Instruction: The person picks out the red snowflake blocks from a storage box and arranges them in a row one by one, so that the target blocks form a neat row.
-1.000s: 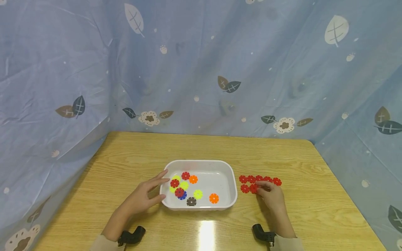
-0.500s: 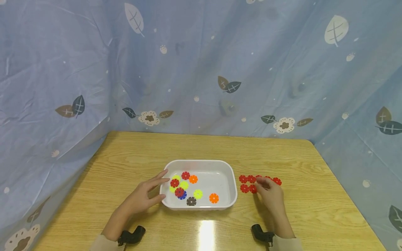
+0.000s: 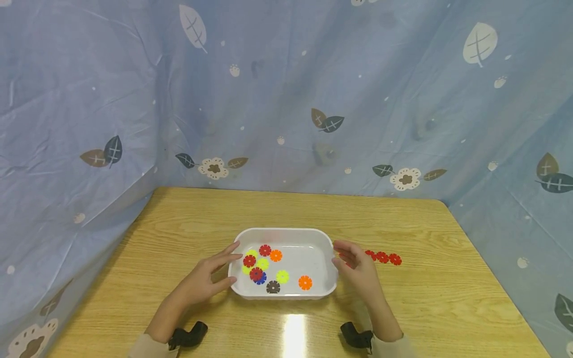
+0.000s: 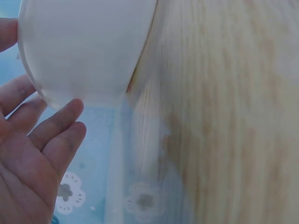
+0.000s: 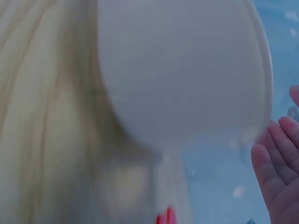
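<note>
A white plastic tray (image 3: 295, 237) sits in the middle of the table, holding loose snowflake discs: three red, several yellow, two orange (image 3: 305, 283), one blue and one dark brown (image 3: 273, 287). My left hand (image 3: 203, 281) is at the tray's left end, relaxed fingers and thumb right at the rim. At the tray's right end is my right hand (image 3: 361, 276), fingers spread beside the rim, nothing held in them. Red snowflake discs (image 3: 382, 257) lie in a row to the right; the right hand covers some of the group.
The wooden table (image 3: 277, 209) ends at a blue leaf-patterned cloth (image 3: 268, 99) hung behind and at both sides. A black wrist camera (image 3: 356, 336) is strapped to each forearm. Light glares off the table at the front.
My right hand has moved left from the red discs to the tray's right rim, now covering the nearer red discs. The left hand and the tray have stayed put.
</note>
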A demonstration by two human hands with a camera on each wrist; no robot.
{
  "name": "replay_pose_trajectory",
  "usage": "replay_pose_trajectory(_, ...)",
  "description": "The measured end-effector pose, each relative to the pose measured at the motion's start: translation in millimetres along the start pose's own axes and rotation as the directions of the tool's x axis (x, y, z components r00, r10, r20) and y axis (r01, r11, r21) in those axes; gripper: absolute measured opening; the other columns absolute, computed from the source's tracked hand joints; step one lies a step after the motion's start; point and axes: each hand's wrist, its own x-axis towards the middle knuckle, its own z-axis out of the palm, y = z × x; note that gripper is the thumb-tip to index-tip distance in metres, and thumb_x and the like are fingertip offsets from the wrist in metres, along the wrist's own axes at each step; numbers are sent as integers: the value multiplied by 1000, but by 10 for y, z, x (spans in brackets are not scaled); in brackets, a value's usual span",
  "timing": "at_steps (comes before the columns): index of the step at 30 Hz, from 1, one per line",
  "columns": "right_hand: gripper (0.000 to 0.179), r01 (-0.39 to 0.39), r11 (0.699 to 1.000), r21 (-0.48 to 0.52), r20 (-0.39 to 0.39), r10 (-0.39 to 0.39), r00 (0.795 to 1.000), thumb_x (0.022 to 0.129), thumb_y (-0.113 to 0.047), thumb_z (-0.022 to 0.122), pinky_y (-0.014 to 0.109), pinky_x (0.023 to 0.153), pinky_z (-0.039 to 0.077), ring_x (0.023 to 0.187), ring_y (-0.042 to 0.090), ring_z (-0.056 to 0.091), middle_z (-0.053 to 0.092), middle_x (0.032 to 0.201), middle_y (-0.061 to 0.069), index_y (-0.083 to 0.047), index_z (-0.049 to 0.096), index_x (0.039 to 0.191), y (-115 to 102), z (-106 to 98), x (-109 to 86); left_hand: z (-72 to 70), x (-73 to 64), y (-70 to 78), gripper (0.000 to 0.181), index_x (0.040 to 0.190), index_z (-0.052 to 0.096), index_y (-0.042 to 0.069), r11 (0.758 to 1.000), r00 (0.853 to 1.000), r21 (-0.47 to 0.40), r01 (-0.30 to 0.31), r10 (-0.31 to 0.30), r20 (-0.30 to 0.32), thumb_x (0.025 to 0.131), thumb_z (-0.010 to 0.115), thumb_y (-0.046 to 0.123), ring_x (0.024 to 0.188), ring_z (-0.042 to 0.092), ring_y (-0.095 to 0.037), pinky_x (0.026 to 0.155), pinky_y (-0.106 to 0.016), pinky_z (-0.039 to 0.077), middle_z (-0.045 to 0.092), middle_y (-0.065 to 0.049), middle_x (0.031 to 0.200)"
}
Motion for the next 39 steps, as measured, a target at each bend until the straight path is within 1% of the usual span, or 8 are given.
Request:
replay_pose_trajectory(4, 35, 83, 995, 55, 73, -87, 994, 86, -3, 67, 30, 97, 50, 112, 33, 59, 60, 121, 24, 5, 58, 119, -102, 167, 52, -2, 2, 5, 48, 133, 55, 14, 1000, 1000, 2, -3, 3, 3, 87, 68, 24, 138, 35, -30, 104, -53, 39, 31, -3, 154)
replay_pose_trajectory(9, 35, 109, 987, 117, 185, -129, 974, 85, -4, 67, 41, 99, 48, 114, 33, 58, 60, 122, 23, 3, 58, 119, -188, 425, 125, -2, 4, 17, 48, 133, 56, 14, 1000, 1000, 1, 4, -4, 1, 87, 68, 24, 138, 35, -30, 104, -53, 40, 32, -3, 154)
replay_pose_trajectory(17, 39, 54, 983, 173, 358, -113, 927, 88, -6, 64, 41, 102, 46, 119, 35, 55, 58, 127, 19, 1, 55, 125, -256, 808, 214, 14, 9, 10, 48, 133, 55, 15, 1000, 1000, -2, 1, -1, 6, 88, 67, 24, 138, 35, -31, 105, -54, 37, 31, -3, 154)
replay_pose_trajectory(21, 42, 12, 986, 168, 443, -86, 892, 88, -8, 65, 41, 106, 43, 122, 36, 53, 56, 130, 20, 0, 54, 127, -301, 965, 269, 3, 12, 6, 48, 134, 55, 15, 1000, 1000, 4, -8, 8, 4, 88, 67, 24, 138, 35, -32, 105, -55, 37, 32, -3, 154)
replay_pose_trajectory(27, 40, 20, 991, 131, 525, -86, 847, 88, -8, 65, 38, 106, 43, 122, 30, 55, 58, 129, 16, -1, 56, 126, -390, 1172, 364, -21, 5, -8, 47, 133, 55, 13, 999, 999, 24, -41, 41, -3, 88, 66, 21, 136, 37, -32, 103, -56, 40, 33, -6, 153)
replay_pose_trajectory(32, 35, 48, 999, 7, 563, -44, 825, 86, -9, 66, 36, 103, 46, 116, 24, 59, 63, 122, 11, -3, 60, 120, -422, 1325, 444, -21, 1, -15, 47, 133, 55, 14, 998, 999, 31, -50, 50, -6, 88, 66, 22, 136, 38, -33, 102, -56, 40, 34, -6, 153)
replay_pose_trajectory(35, 32, 35, 998, -58, 580, 5, 815, 85, -7, 66, 36, 101, 49, 112, 23, 61, 65, 118, 11, -4, 62, 117, -408, 1396, 482, -16, -1, -16, 47, 133, 56, 14, 998, 998, 36, -55, 55, -6, 88, 67, 23, 136, 38, -32, 102, -56, 40, 35, -5, 152)
replay_pose_trajectory(39, 31, -8, 996, -86, 588, 57, 807, 83, -2, 66, 39, 97, 51, 109, 28, 62, 66, 115, 14, -1, 63, 114, -373, 1449, 509, -17, 3, -12, 47, 132, 56, 13, 997, 998, 41, -66, 67, -11, 88, 67, 23, 135, 39, -31, 102, -55, 41, 36, -5, 152)
